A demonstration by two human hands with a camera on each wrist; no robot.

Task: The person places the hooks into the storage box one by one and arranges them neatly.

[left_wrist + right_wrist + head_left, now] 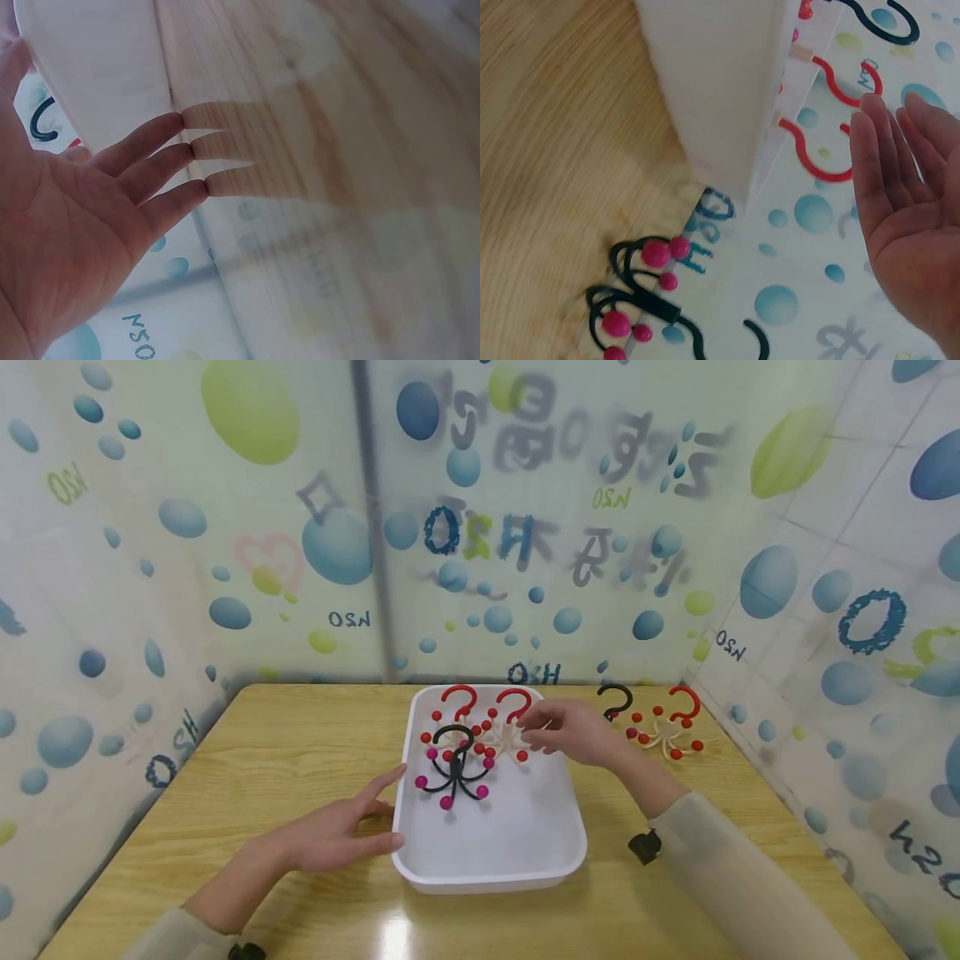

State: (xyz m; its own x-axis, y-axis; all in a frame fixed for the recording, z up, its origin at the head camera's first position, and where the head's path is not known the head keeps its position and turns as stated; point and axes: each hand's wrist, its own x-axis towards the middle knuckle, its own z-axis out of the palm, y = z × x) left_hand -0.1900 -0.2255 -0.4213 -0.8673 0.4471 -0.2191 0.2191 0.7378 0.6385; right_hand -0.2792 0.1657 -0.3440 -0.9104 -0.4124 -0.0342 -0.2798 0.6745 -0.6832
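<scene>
A white plastic tray (517,847) stands lengthwise on the table. In it are a black hook hanger (456,768) with curved arms tipped by pink balls, and two cream hangers with red hooks and red balls, one at the back left (459,700) and one to its right (514,702). My left hand (333,835) is at the tray's left side, its thumb and fingers extended along the wall. Over the tray's right rim reaches my right hand (566,731), beside the right-hand red hook. The right wrist view shows this hand (911,202) with extended fingers and a bare palm.
Right of the tray, another black hanger (615,697) and a cream hanger (667,735) with a red hook lie at the table's back edge. Patterned curtain-like walls (480,585) close in the wooden table (300,735) behind and at both sides.
</scene>
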